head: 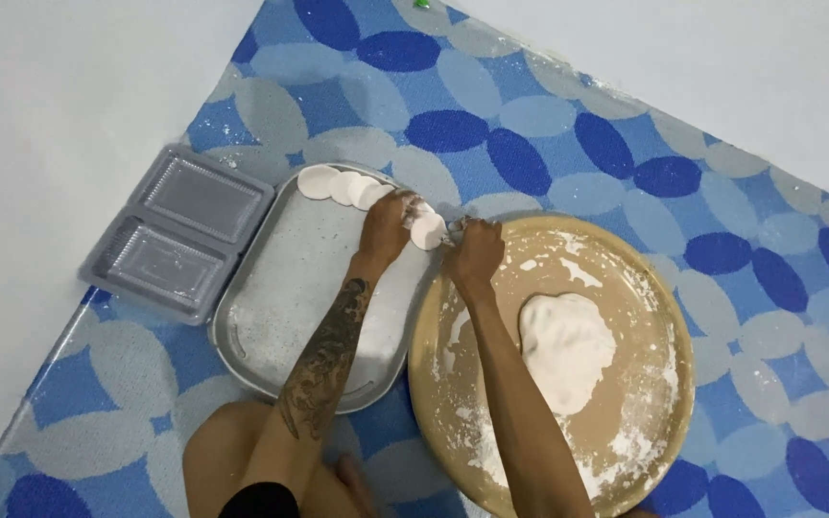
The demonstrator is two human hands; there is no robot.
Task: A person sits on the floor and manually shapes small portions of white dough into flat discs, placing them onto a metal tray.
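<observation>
My left hand [386, 228] and my right hand [475, 251] meet over the far right corner of a floured metal tray [285, 307], together holding a small white dough disc [428, 231]. Three more dough discs [340, 185] overlap in a row along the tray's far edge. To the right lies a large round wooden board [659, 384] dusted with flour, with a flat sheet of white dough [568, 347] in its middle. My right forearm crosses the board's left side.
A clear plastic two-compartment container [182, 230] sits left of the tray, on the edge of a blue mat with oval patterns [549, 125]. White floor surrounds the mat. My bare knees [232, 451] show at the bottom.
</observation>
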